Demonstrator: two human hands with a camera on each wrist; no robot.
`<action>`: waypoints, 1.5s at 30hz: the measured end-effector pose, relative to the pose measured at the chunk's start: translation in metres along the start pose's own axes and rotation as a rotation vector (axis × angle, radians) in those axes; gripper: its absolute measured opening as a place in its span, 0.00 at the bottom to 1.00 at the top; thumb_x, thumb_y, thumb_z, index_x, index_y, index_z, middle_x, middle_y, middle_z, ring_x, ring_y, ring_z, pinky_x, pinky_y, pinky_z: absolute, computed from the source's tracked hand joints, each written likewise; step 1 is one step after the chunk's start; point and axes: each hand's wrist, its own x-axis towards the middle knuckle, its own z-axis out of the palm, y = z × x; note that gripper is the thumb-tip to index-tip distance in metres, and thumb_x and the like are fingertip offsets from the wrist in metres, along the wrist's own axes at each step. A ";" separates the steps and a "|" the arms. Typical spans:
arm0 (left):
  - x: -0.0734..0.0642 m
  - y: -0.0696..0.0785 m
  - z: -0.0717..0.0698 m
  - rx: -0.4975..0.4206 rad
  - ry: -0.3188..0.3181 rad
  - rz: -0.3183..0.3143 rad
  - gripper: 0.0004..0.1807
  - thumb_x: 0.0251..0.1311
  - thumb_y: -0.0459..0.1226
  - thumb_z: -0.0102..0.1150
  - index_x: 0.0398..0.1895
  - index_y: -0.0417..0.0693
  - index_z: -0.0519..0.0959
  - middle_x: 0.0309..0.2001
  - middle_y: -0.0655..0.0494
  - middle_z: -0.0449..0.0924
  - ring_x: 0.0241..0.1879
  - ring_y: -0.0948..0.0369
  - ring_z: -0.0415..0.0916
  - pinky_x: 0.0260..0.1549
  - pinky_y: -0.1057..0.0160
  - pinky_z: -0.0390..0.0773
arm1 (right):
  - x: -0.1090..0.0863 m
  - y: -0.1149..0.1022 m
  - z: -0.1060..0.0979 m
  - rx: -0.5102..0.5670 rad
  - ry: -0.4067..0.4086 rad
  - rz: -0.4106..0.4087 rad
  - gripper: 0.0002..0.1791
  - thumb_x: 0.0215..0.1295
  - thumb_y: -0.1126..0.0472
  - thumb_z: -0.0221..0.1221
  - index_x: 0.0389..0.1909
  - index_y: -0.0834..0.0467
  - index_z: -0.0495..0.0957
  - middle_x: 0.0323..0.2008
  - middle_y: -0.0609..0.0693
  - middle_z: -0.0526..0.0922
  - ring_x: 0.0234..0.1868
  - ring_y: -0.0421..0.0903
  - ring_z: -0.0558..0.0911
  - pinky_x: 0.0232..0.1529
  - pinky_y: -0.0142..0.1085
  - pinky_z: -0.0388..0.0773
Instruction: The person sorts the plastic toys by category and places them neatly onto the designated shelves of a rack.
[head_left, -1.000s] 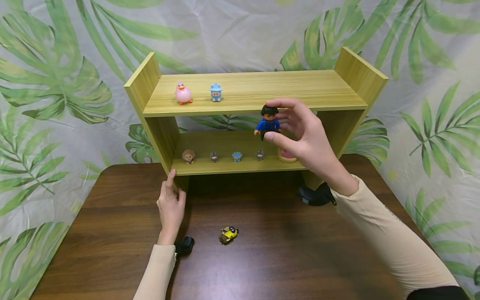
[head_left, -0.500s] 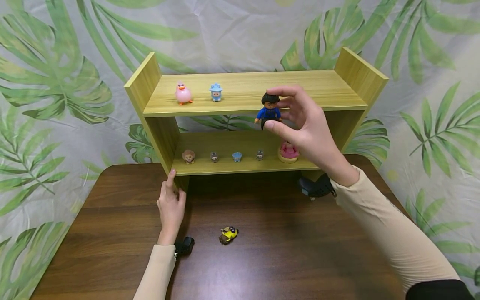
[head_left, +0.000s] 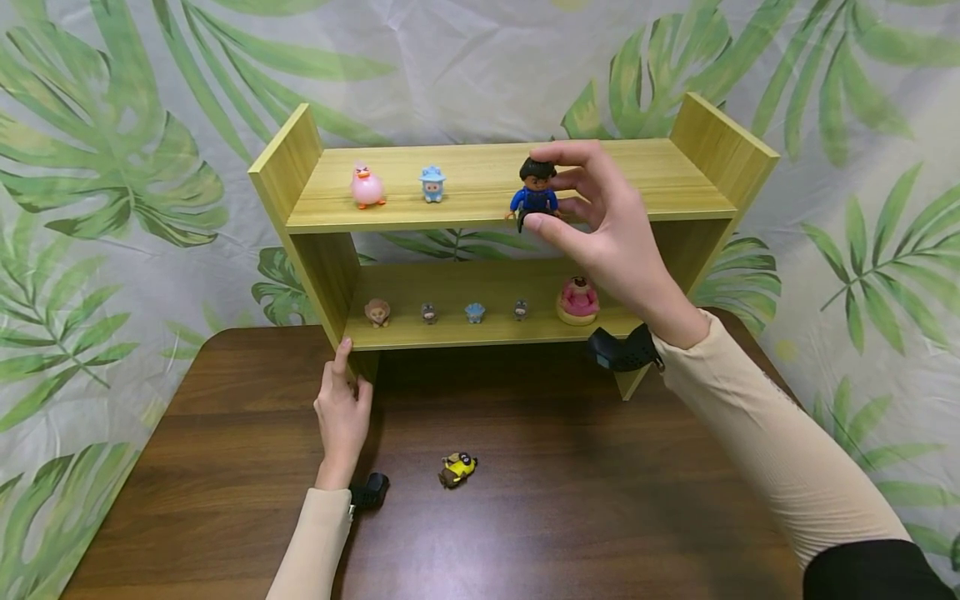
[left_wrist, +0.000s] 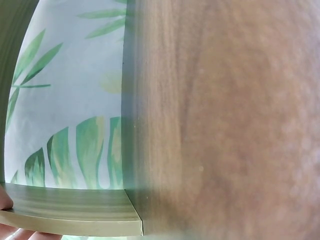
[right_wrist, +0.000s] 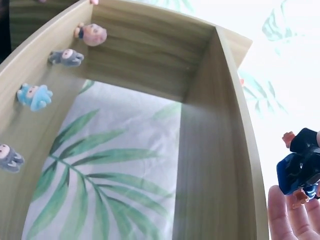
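Observation:
My right hand (head_left: 611, 212) pinches a toy figure (head_left: 535, 192) with black hair, a blue top and dark legs, thumb low and forefinger over its head. The figure is upright, in front of the top board's edge. In the right wrist view the toy figure (right_wrist: 299, 167) shows at the right edge beside the fingers (right_wrist: 295, 217). My left hand (head_left: 342, 417) grips the lower left side of the wooden shelf (head_left: 318, 283). In the left wrist view its thumb and fingertips (left_wrist: 47, 236) lie on opposite faces of the panel (left_wrist: 75, 225).
On the top board stand a pink duck (head_left: 367, 187) and a blue-hatted figurine (head_left: 432, 184). Several small figurines, including a lion-like one (head_left: 377, 312), and a pink toy in a round base (head_left: 577, 302) line the lower board. A yellow-and-brown toy (head_left: 457, 470) lies on the table (head_left: 525, 533).
My right hand has risen with the toy figure from below the top board's edge to that board's height, uncovering the pink toy. The left hand has stayed in place.

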 end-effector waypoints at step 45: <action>0.000 0.002 0.000 0.005 0.006 0.005 0.44 0.54 0.20 0.51 0.69 0.68 0.56 0.29 0.44 0.64 0.19 0.57 0.55 0.17 0.56 0.58 | 0.041 0.014 -0.002 -0.268 -0.052 0.104 0.27 0.57 0.73 0.63 0.58 0.62 0.68 0.51 0.54 0.72 0.51 0.49 0.78 0.50 0.38 0.75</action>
